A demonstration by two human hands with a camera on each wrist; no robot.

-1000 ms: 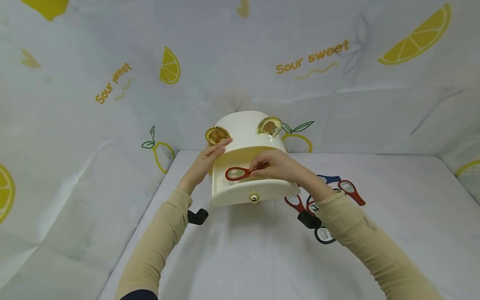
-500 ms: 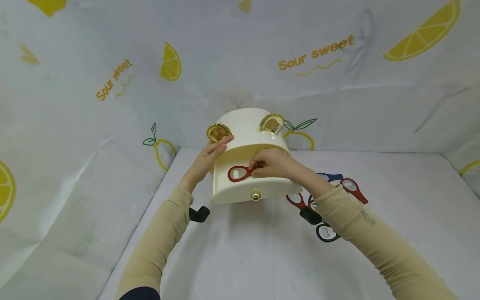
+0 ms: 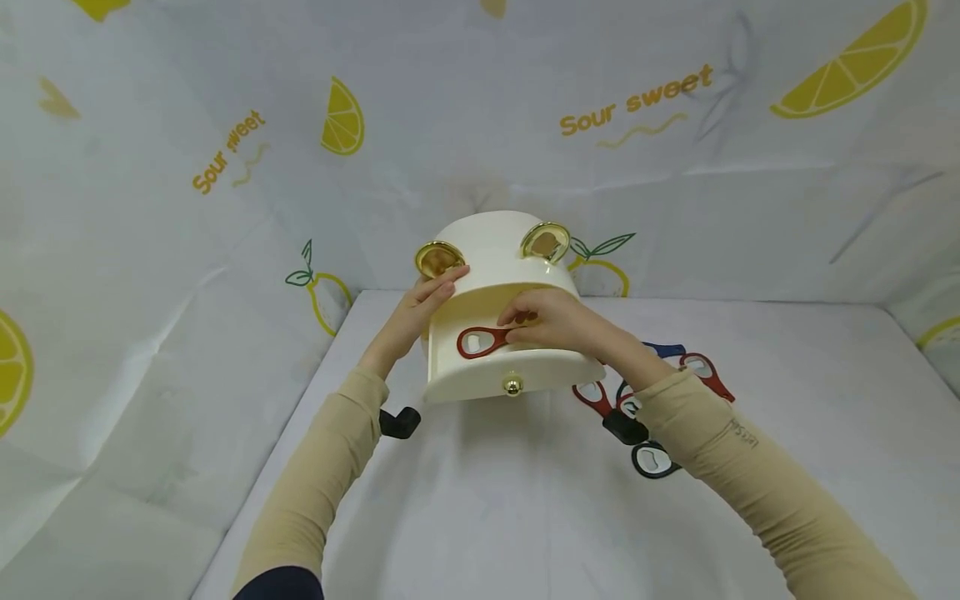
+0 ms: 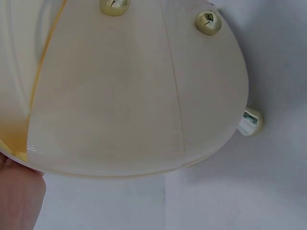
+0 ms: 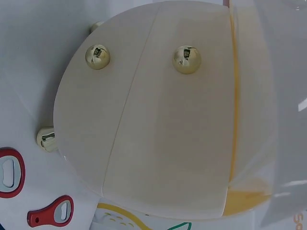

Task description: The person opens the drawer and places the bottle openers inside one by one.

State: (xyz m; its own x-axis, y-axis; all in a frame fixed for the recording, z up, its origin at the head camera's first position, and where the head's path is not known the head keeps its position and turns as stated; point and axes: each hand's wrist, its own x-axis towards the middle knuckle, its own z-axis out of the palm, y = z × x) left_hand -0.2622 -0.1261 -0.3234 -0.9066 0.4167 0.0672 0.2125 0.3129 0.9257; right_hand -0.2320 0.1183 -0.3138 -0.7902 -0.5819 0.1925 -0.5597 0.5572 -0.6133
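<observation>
A white rounded box (image 3: 487, 250) with two gold ears stands at the back middle of the table, its curved drawer (image 3: 468, 385) pulled out. My left hand (image 3: 414, 321) rests on the box's left side, fingers laid straight just below the left gold ear (image 3: 437, 258). Inside the drawer, my right hand (image 3: 555, 321) pinches the handle end of a red bottle opener (image 3: 499, 337), whose ring points left. Both wrist views are filled by a smooth white face of the box, with small gold knobs (image 5: 187, 60); the held opener is hidden there.
More bottle openers lie right of the box, partly behind my right forearm: a red one (image 3: 707, 379), a blue one (image 3: 666, 350) and a black-ringed one (image 3: 637, 467). A short black object (image 3: 401, 423) lies by my left sleeve. A lemon-printed cloth hangs behind.
The view has shifted slightly, so the scene sits a little higher. My right hand stays at the drawer with the red bottle opener; my left hand keeps its place on the box.
</observation>
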